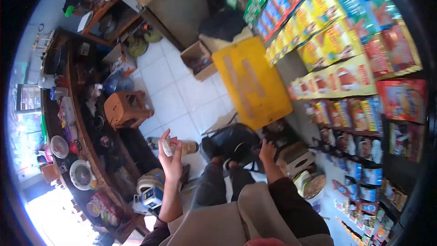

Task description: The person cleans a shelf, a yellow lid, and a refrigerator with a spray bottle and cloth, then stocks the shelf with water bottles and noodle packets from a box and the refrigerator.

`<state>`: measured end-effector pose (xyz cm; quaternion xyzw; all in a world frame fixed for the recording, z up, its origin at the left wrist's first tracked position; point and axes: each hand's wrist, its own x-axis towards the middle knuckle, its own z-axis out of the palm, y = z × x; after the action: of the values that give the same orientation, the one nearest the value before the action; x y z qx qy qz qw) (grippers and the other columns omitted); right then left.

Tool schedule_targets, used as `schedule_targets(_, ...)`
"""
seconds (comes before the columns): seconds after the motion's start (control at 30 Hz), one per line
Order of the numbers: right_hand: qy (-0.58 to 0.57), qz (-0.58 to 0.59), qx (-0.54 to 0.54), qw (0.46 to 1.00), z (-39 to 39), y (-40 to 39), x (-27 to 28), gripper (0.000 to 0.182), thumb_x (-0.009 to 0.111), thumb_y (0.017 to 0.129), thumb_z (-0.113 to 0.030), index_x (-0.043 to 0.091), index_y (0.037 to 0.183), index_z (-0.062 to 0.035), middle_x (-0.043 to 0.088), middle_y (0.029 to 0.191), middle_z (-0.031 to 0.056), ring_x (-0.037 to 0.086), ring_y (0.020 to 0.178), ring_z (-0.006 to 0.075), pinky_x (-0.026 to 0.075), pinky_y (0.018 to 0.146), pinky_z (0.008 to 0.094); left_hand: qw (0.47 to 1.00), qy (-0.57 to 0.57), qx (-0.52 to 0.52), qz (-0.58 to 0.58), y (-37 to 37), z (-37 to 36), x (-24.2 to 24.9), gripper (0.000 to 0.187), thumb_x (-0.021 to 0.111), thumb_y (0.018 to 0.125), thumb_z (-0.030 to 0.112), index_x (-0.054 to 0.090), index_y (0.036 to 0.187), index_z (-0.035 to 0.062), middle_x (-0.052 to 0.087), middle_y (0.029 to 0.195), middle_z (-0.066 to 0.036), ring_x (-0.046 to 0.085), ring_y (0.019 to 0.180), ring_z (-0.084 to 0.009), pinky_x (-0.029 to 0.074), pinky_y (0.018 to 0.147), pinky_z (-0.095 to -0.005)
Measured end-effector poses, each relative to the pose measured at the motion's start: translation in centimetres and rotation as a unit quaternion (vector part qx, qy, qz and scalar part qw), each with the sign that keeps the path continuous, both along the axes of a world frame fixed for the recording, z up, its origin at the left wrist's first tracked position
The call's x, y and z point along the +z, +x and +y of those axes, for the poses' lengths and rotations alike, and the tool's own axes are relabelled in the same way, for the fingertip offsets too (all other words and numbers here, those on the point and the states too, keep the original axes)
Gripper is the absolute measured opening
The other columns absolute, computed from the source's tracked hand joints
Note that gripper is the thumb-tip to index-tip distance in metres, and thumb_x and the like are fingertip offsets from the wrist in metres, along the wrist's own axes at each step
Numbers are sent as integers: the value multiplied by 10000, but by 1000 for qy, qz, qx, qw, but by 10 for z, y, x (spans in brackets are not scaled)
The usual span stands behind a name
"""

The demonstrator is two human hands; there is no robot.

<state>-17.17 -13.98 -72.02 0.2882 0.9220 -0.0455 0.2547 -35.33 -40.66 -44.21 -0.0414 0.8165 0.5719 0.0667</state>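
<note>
Left grip (172, 164), half closed, holds a small clear object (168, 148); how open is right grip (267, 150), I cannot tell. Around are black seat (227, 140), yellow board (269, 96), orange stool (124, 108). The object lies inside left grip.

Glossy sachets (321, 8), stool (117, 108) — smooth plastic

Yellow board (268, 89) — orange stool (124, 109).

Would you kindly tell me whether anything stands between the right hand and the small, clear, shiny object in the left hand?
Nothing visible seems to block the way from the right hand to the small clear object in the left hand; the black, thin-framed chair shows between them, but apparently lower down.
</note>
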Motion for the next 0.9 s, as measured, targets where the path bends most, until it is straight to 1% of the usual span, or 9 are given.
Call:
schedule_targets(0.1,-14,-118,-44,992,-13,-25,-18,868,692,645,-236,175,1337,-157,427,1138,160,548,903,279,455,741,388,998,15,63,6,-2,-22,-26,384,524,805,24,416,1174,20,501,906,-50,466,845,-117,361,818,-262)
schedule_targets(0.13,-18,-129,-46,990,-15,-30,-25,868,692,645,-236,175,1337,-157,427,1138,160,548,903,279,455,741,388,998,-16,68,-4,-5,-31,-38,377,519,817,48,403,1175,13,506,894,-52,474,848,-122,365,818,-264)
schedule_targets(0.2,-72,-211,-109,969,-17,-37,-42,1006,699,634,-216,2,1355,-127,329,1247,160,535,965,274,459,768,375,996,25,89,-21,-9,-45,-57,377,504,840,104,381,1184,10,510,896,-57,480,857,-131,368,816,-271)
schedule_targets(0.27,-100,-217,-149,959,-17,-38,-57,929,697,640,-208,83,1323,-71,289,1291,178,542,966,280,469,748,373,999,-19,45,-5,-18,-63,-79,381,485,860,173,366,1186,13,519,915,-71,484,870,-141,369,817,-278)
schedule_targets(0.33,-97,-217,-130,963,-10,-27,-71,669,633,713,-228,247,1234,-62,328,1277,183,573,903,289,481,712,383,999,-45,9,-14,-31,-71,-87,413,480,870,242,362,1183,0,527,971,-113,504,933,-179,374,853,-315)
schedule_targets(0.57,-45,-126,-254,958,-12,-29,-85,358,471,821,-265,396,1096,-48,487,1112,157,587,843,332,481,671,425,994,-70,-80,32,-106,-66,-93,356,461,865,171,374,1173,16,527,1008,-134,489,972,-196,371,840,-319)
schedule_targets(0.67,-36,-117,-276,953,-14,-27,-89,312,424,851,-279,441,1060,-48,532,1067,147,589,832,342,479,664,437,989,-76,-120,44,-141,-54,-85,348,473,844,124,381,1160,12,545,1023,-148,516,966,-217,396,830,-338)
schedule_targets(0.73,-33,-132,-268,954,-17,-26,-91,317,424,850,-286,446,1065,-55,533,1072,142,584,847,338,475,673,439,964,-163,-203,54,-157,-47,-72,361,500,813,70,387,1152,17,570,980,-144,549,902,-214,423,801,-328)
schedule_targets(0.9,-32,-159,-255,953,-9,-24,-81,331,423,846,-304,459,1079,-72,536,1084,129,572,882,327,466,697,443,969,-184,-164,24,-175,-33,-56,478,674,665,47,438,1080,38,611,920,-68,576,853,-183,454,747,-294)
